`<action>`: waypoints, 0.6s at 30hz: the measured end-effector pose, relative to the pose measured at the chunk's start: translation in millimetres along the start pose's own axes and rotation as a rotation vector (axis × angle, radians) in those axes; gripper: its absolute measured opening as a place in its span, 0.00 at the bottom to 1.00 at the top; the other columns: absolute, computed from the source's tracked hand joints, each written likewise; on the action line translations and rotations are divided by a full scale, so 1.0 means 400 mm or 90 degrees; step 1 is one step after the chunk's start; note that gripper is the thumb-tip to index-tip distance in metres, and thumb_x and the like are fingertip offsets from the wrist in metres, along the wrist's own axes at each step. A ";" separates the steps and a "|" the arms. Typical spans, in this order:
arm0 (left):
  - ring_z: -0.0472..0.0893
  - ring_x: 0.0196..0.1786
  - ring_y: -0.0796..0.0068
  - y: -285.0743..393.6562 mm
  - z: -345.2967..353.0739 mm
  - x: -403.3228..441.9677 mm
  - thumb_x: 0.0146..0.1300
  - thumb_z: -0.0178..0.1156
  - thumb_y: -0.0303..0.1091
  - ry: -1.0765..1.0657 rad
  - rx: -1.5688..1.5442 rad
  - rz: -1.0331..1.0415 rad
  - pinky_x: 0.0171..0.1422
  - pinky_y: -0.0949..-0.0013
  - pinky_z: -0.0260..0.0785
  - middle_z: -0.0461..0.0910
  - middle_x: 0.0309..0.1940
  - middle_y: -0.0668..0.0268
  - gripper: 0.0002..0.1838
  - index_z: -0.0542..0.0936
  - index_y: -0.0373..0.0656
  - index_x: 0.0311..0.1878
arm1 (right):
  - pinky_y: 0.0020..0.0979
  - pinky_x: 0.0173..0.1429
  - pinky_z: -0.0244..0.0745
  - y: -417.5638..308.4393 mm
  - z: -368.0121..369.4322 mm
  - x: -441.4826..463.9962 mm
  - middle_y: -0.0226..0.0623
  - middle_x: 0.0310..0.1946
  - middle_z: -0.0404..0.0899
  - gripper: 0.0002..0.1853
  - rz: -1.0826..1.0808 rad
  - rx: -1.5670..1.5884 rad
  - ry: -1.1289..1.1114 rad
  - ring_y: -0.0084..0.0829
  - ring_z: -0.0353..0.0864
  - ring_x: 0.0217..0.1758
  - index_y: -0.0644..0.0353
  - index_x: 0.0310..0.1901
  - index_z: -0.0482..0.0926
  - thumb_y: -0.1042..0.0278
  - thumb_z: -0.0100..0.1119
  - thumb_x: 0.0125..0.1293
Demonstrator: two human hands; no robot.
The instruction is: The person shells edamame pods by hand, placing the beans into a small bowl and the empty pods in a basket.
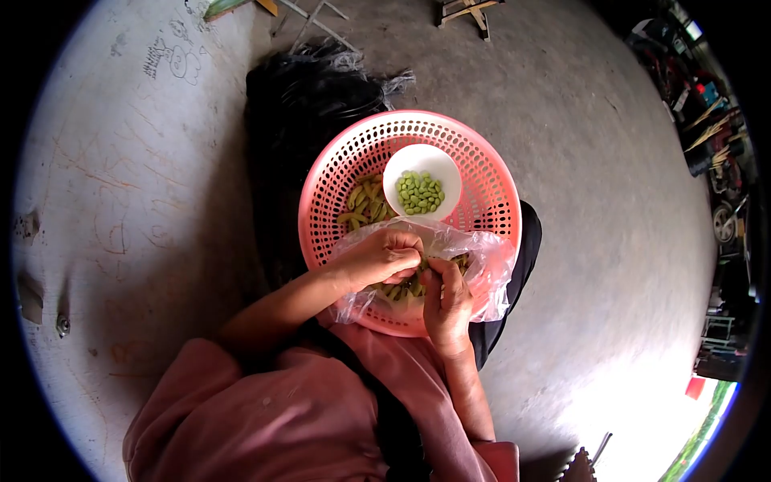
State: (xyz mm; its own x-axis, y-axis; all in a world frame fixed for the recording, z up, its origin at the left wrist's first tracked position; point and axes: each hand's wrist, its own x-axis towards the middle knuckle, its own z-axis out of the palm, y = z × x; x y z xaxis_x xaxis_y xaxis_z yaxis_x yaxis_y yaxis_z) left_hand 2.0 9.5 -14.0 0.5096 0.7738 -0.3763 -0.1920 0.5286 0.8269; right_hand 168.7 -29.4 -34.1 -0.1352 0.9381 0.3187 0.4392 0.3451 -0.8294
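My left hand [389,259] and my right hand [448,301] meet above a clear plastic bag [491,261], fingertips pinched close together. Between them is a green bean pod [425,264], mostly covered by the fingers. The open bag holds more pods [399,290] and lies over the near side of a pink perforated basket [490,161]. Inside the basket, beyond my hands, a white bowl [450,167] contains shelled green beans [419,192]. Loose yellowish-green pods [367,199] lie left of the bowl.
A black plastic bag [309,92] lies behind and left of the basket. On the left is a marked pale wall [120,201]. Folding legs [466,12] stand on the concrete floor [594,161] at the top. Assorted clutter [715,136] lines the right edge.
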 end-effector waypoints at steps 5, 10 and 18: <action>0.62 0.20 0.90 -0.025 0.010 0.009 0.61 0.50 0.24 0.072 0.118 0.067 0.23 0.81 0.52 0.65 0.18 0.77 0.06 0.74 0.39 0.28 | 0.30 0.35 0.74 0.008 0.008 -0.003 0.39 0.28 0.77 0.07 -0.036 -0.035 0.019 0.32 0.78 0.28 0.63 0.42 0.75 0.81 0.55 0.63; 0.62 0.20 0.88 -0.030 0.017 0.015 0.56 0.52 0.24 0.127 0.258 0.152 0.24 0.78 0.52 0.64 0.17 0.77 0.06 0.71 0.39 0.23 | 0.27 0.34 0.73 0.011 0.015 -0.006 0.36 0.25 0.78 0.04 -0.005 -0.025 0.020 0.26 0.77 0.27 0.63 0.41 0.75 0.79 0.53 0.66; 0.61 0.19 0.79 -0.042 0.031 0.004 0.49 0.56 0.22 0.184 0.502 0.321 0.24 0.69 0.55 0.62 0.15 0.66 0.07 0.67 0.38 0.23 | 0.23 0.29 0.70 0.015 0.013 -0.011 0.30 0.20 0.75 0.04 0.159 0.081 -0.034 0.18 0.73 0.22 0.62 0.39 0.75 0.74 0.50 0.70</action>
State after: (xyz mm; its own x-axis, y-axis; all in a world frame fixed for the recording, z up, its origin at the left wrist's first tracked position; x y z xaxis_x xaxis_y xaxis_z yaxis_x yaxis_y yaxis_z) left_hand 16.7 -2.4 -23.4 0.2759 0.9562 0.0973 0.3386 -0.1914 0.9213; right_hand 167.1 -31.2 -42.7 -0.0855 0.9935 0.0753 0.3506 0.1008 -0.9311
